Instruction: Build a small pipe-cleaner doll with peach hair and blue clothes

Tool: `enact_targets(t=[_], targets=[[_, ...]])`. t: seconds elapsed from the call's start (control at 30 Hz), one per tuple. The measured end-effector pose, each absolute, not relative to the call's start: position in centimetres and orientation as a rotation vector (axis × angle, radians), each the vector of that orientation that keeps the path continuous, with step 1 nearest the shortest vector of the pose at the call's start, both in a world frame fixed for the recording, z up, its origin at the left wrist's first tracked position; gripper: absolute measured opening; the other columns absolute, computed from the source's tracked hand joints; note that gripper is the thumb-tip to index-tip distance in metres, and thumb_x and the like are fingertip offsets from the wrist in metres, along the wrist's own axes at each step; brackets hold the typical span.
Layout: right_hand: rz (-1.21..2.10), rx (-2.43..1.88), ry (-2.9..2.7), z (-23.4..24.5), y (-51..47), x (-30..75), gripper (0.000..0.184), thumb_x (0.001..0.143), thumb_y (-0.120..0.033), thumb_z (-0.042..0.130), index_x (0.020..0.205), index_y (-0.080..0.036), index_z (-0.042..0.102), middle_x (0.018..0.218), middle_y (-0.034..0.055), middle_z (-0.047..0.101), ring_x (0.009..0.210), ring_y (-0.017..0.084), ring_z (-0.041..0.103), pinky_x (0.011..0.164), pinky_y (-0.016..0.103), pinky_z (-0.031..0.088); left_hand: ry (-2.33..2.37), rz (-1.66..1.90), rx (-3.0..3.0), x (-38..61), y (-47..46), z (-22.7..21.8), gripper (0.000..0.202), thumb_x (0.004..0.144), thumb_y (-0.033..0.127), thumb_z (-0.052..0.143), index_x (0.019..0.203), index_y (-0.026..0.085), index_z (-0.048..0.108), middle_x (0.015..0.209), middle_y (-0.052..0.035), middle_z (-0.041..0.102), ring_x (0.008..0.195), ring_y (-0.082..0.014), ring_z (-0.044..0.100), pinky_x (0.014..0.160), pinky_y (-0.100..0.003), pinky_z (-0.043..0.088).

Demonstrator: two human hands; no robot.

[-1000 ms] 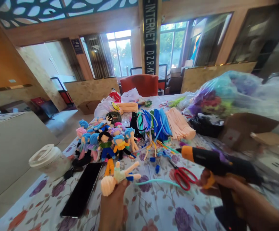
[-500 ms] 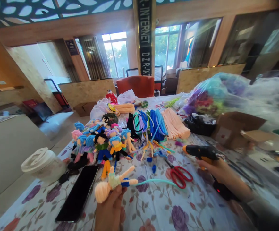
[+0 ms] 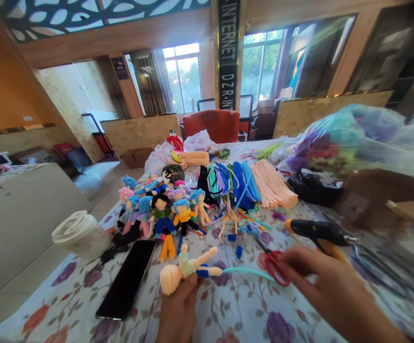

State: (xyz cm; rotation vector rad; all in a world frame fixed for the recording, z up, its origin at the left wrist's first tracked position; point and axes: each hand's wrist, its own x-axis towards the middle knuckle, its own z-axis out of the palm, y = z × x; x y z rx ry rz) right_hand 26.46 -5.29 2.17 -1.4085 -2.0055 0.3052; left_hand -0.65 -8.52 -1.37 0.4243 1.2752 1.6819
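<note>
My left hand (image 3: 178,309) is closed on a small pipe-cleaner doll (image 3: 183,271) with a peach head, held low over the floral tablecloth (image 3: 235,309). A light blue pipe cleaner (image 3: 248,272) trails from the doll toward the right. My right hand (image 3: 321,281) is blurred and reaches left over the red-handled scissors (image 3: 274,264), fingers near the pipe cleaner's end. The black and orange glue gun (image 3: 317,232) stands on the table just behind that hand, with nothing holding it.
A row of finished dolls (image 3: 160,209) lies mid-table, with bundles of blue and peach pipe cleaners (image 3: 253,183) behind. A black phone (image 3: 128,281) and a lidded white cup (image 3: 80,236) sit at left. Plastic bags (image 3: 342,138) and a cardboard box (image 3: 381,195) fill the right.
My right hand has set the glue gun down on the table, let go of it, and moved left toward the scissors and the blue pipe cleaner. The left hand keeps the doll.
</note>
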Motion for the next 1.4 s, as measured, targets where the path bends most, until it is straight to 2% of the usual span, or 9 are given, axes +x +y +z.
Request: enact_targets(t=[0.1,0.2,0.43,0.57,0.77,0.87,1.07,1.3,1.4], targets=[[0.267,-1.48,-2.296,1.8,-1.5,20.7,0.017,0.089,-0.016,0.049,0.079,-0.021,0.062,0.08,0.0013,0.064,0.072,0.016,0.061,0.065,0.026,0.044,1.227,1.654,0.441,-0.6,-8.8,-0.7,0.016,0.053,0.016,0.081,0.064,0.021,0.07,0.066,-0.0045,0.071,0.077,-0.0288,0.068,0.071,-0.036,0.055],[0.224,-1.512,-2.329,0.6,1.9,17.9,0.016,0.088,-0.013,0.051,0.082,-0.019,0.064,0.085,0.0037,0.065,0.081,0.018,0.062,0.071,0.028,0.043,1.228,1.595,0.429,-1.1,-9.1,-0.7,0.019,0.051,0.014,0.082,0.066,0.019,0.071,0.065,-0.0044,0.071,0.077,-0.029,0.069,0.072,-0.036,0.054],[0.202,-1.543,-2.409,-1.9,4.2,16.8,0.013,0.091,-0.024,0.058,0.082,-0.014,0.061,0.085,0.001,0.062,0.082,0.016,0.06,0.076,0.033,0.048,1.206,1.666,0.363,-0.8,-8.9,-2.5,0.014,0.055,0.02,0.079,0.067,0.02,0.073,0.065,-0.0036,0.071,0.067,-0.0252,0.067,0.066,-0.035,0.054],[0.206,-1.526,-2.375,-2.1,4.0,17.0,0.012,0.091,-0.019,0.054,0.082,-0.014,0.061,0.081,0.0011,0.062,0.077,0.016,0.059,0.072,0.03,0.045,1.262,1.667,0.396,-0.4,-9.0,-2.8,0.009,0.059,0.02,0.077,0.068,0.019,0.075,0.064,-0.0047,0.071,0.065,-0.0253,0.067,0.061,-0.034,0.053],[0.293,-1.424,-2.282,-2.8,4.2,18.0,0.025,0.085,-0.01,0.048,0.097,-0.018,0.068,0.093,0.0055,0.07,0.087,0.019,0.063,0.076,0.028,0.042,1.122,1.667,0.361,-0.2,-9.0,-3.4,0.015,0.058,0.021,0.079,0.073,0.016,0.075,0.07,-0.0056,0.073,0.068,-0.0229,0.067,0.065,-0.033,0.053],[0.324,-1.387,-2.213,-2.8,4.0,18.6,0.028,0.088,-0.014,0.046,0.098,-0.019,0.071,0.099,0.0076,0.07,0.093,0.023,0.063,0.082,0.032,0.043,1.057,1.67,0.314,0.0,-8.9,-3.6,0.018,0.058,0.021,0.081,0.073,0.016,0.073,0.068,-0.0044,0.072,0.066,-0.0207,0.067,0.063,-0.031,0.051],[0.423,-1.326,-2.043,-2.2,3.0,19.6,0.029,0.089,-0.024,0.045,0.096,-0.019,0.073,0.094,0.0077,0.069,0.086,0.024,0.064,0.077,0.034,0.047,1.011,1.687,0.294,0.4,-8.9,-3.6,0.02,0.053,0.02,0.083,0.069,0.016,0.072,0.064,-0.0028,0.071,0.063,-0.0176,0.065,0.059,-0.027,0.05],[0.575,-1.326,-1.837,-2.5,0.7,20.5,0.021,0.087,-0.037,0.057,0.086,-0.02,0.069,0.072,0.0018,0.069,0.063,0.018,0.063,0.06,0.027,0.049,1.029,1.649,0.317,0.5,-8.9,-3.5,0.017,0.057,0.02,0.081,0.071,0.016,0.073,0.069,-0.0043,0.072,0.07,-0.0218,0.067,0.069,-0.034,0.053],[0.599,-1.214,-1.862,-1.5,-1.4,20.5,0.021,0.09,-0.037,0.055,0.08,-0.021,0.064,0.077,0.0021,0.066,0.069,0.016,0.063,0.063,0.025,0.049,1.032,1.659,0.303,0.7,-8.8,-3.5,0.018,0.057,0.019,0.081,0.073,0.016,0.072,0.07,-0.004,0.072,0.071,-0.0218,0.067,0.07,-0.034,0.053]])
